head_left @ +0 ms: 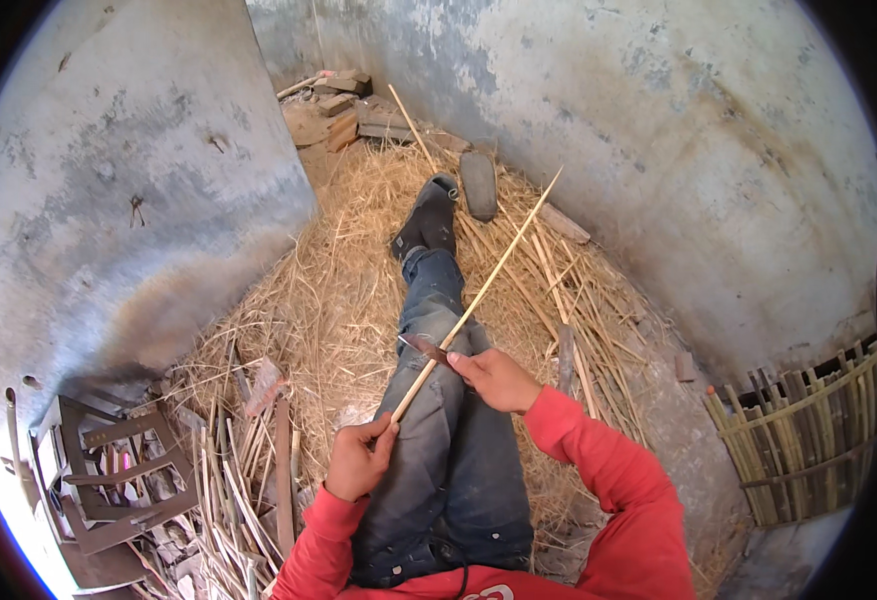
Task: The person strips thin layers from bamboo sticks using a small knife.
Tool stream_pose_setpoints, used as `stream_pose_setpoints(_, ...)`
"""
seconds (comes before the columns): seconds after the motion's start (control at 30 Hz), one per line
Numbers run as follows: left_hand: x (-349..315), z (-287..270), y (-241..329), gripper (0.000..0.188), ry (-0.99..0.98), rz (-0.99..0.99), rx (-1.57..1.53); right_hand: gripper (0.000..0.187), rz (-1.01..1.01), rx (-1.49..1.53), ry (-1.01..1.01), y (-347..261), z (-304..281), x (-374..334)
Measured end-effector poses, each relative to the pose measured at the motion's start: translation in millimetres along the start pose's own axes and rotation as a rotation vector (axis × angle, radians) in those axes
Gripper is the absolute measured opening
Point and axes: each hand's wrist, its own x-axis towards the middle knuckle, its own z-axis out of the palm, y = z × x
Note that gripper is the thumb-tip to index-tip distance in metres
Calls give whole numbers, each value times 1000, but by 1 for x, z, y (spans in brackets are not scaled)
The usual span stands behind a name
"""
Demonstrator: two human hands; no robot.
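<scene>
Between the finger and thumb of my left hand [360, 458] is the near end of a long, pale bamboo stick [503, 258]. The stick slants away over my legs to a thin tip at the far right. My right hand [498, 380] is closed on a knife [424, 347] with a dark, rusty-looking blade. That blade lies across the stick, a little beyond my left fingers, and appears to touch it. Most of the knife's handle is hidden in my right hand.
My outstretched legs [423, 400] rest on a floor strewn with straw-like shavings [328, 280]. Cut sticks [588, 350] lie to the right, more to the left beside a dark metal frame [128, 435]. A slatted basket [808, 435] stands right, by the wall [648, 130].
</scene>
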Motion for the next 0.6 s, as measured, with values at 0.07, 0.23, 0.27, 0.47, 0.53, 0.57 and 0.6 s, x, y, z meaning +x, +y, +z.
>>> stream_pose_setpoints(0.07,1,-5,1,29,0,22,-17,66,74,-2,131,-10,-21,14)
stream_pose_setpoints(0.23,11,-18,-7,27,-125,-1,-63,57,248,226,339,27,-111,62)
stream_pose_setpoints(0.27,13,-22,-9,27,-160,-16,-69,55,154,141,398,33,-120,68)
stream_pose_setpoints(0.47,23,-28,-10,24,-275,-127,-211,46,-57,-254,756,40,-132,82)
stream_pose_setpoints(0.53,24,-26,-9,24,-281,-139,-231,45,32,-325,735,34,-114,80)
stream_pose_setpoints(0.57,24,-26,-8,23,-284,-145,-240,44,62,-338,659,31,-101,75)
stream_pose_setpoints(0.6,22,-28,-7,23,-277,-153,-239,43,87,-347,575,22,-81,67)
